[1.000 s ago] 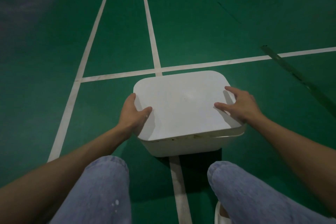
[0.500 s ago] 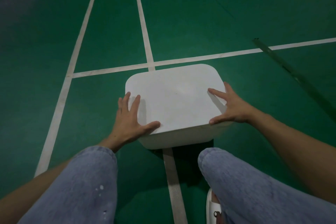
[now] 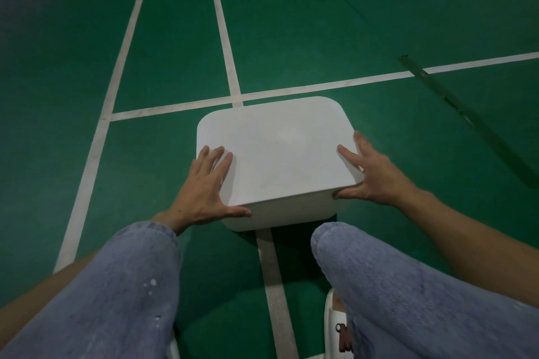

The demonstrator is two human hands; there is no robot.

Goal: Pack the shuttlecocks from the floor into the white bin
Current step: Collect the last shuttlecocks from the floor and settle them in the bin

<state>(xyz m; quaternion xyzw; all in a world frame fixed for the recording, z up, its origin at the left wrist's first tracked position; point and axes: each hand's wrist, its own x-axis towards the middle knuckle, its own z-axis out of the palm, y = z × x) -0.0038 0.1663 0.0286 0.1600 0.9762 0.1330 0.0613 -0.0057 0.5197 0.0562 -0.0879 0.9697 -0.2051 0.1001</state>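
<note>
No text, label, brand or number can be read. Nearer to the person than the white bin [image 3: 277, 151], a white slipper [image 3: 332, 326] carries a brown printed mark [image 3: 344, 336]. The mark is partly hidden and not legible.

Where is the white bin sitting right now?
The white bin sits mid-frame in the head view on the green floor, just ahead of the knees, with the left hand and right hand on its near corners.

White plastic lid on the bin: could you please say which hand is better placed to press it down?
Probably the left hand: its straight fingers lie flat on the white plastic lid, while the right hand sits mostly off its right edge.
</note>
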